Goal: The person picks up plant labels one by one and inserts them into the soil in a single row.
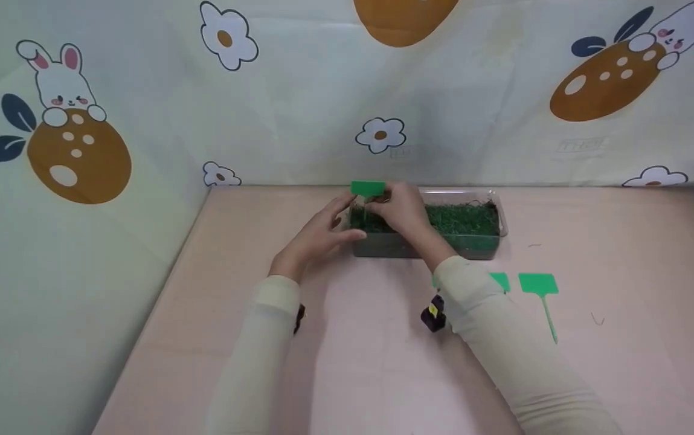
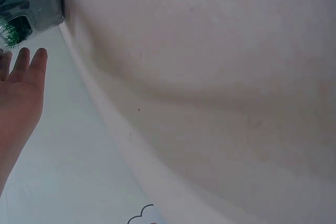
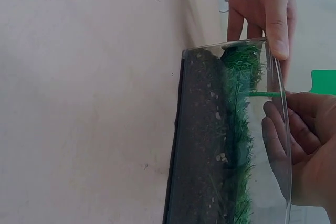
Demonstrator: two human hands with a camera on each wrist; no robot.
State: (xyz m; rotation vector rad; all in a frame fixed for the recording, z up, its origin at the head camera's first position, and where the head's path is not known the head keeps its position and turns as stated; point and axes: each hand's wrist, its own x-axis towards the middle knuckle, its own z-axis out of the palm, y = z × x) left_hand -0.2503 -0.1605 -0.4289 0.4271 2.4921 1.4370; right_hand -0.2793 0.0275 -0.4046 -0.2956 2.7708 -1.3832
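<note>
A clear plastic box (image 1: 479, 249) of dark soil and green grass (image 1: 460, 220) stands near the table's back edge. Over its left end my right hand (image 1: 406, 212) pinches the stem of a green plant label (image 1: 368, 188), whose flat head stands up above the fingers. In the right wrist view the label's stem (image 3: 257, 94) reaches down into the grass. My left hand (image 1: 318, 232) rests at the box's left end, thumb stretched along the front rim and fingers extended past the side. The left wrist view shows those straight fingers (image 2: 37, 69) close to the box corner.
Another green plant label (image 1: 538, 284) lies on the pink tabletop at right, in front of the box. Beside it a second label (image 1: 500, 281) is partly hidden by my right sleeve (image 1: 491, 320). A patterned cloth wall (image 1: 298, 121) rises right behind the box.
</note>
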